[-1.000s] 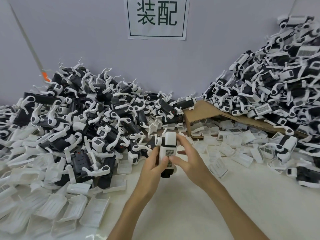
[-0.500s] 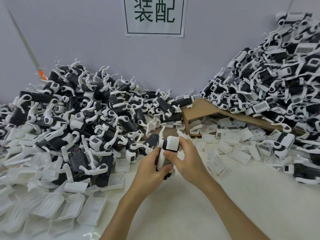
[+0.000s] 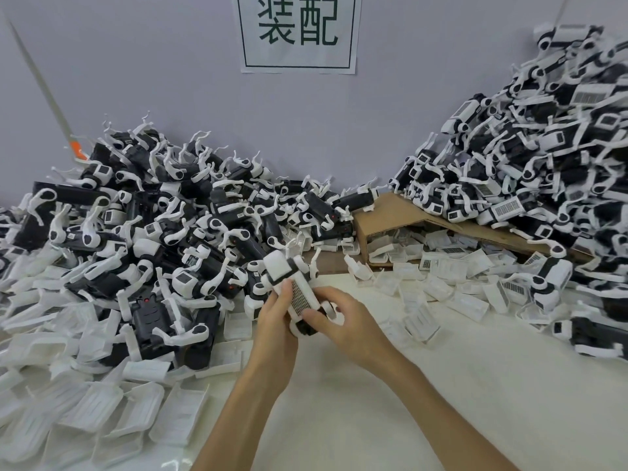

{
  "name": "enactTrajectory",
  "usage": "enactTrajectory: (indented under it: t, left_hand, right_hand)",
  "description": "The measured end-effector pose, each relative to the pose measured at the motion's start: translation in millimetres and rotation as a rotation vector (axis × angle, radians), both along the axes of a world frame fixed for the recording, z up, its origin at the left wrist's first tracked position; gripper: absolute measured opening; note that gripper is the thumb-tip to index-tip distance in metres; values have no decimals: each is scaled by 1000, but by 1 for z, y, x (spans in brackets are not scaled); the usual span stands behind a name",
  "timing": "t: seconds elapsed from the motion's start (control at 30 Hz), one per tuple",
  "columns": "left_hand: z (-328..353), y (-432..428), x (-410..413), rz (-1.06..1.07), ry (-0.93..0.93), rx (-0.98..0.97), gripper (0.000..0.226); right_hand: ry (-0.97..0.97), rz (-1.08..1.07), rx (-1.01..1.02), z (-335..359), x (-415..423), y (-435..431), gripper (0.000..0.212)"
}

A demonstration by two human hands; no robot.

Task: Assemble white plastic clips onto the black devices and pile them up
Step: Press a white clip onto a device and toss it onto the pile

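Heap of black devices (image 3: 153, 232) on my left, loose white clips (image 3: 102, 402) spilling in front. My left hand (image 3: 275, 321) is wrapped round one device (image 3: 295, 287), held just over the table (image 3: 441, 402) mid-frame, with my right hand (image 3: 343, 321) pinching its lower end. Another pile (image 3: 543, 164) rises far right.
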State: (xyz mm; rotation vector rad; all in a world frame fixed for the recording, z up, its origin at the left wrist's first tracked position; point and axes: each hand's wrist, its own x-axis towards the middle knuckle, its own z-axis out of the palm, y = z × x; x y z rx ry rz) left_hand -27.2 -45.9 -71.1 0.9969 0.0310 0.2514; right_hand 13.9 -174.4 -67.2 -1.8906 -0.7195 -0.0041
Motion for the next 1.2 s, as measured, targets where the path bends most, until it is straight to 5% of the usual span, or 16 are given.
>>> enactTrajectory:
  t: [0.1, 0.43, 1.0, 1.2]
  left_hand:
    - [-2, -5, -2, -16, -3, 15, 58]
    - [0, -2, -3, -25, -65, 141, 59]
    - [-6, -14, -1, 92, -40, 364, 36]
    - [-6, -15, -4, 153, -106, 545, 38]
  right_hand:
    - [-31, -39, 43, -3, -8, 9, 42]
    - [-164, -119, 76, 2, -9, 7, 26]
    - [-202, -132, 121, -6, 4, 2, 52]
    - [-126, -116, 113, 0, 8, -6, 29]
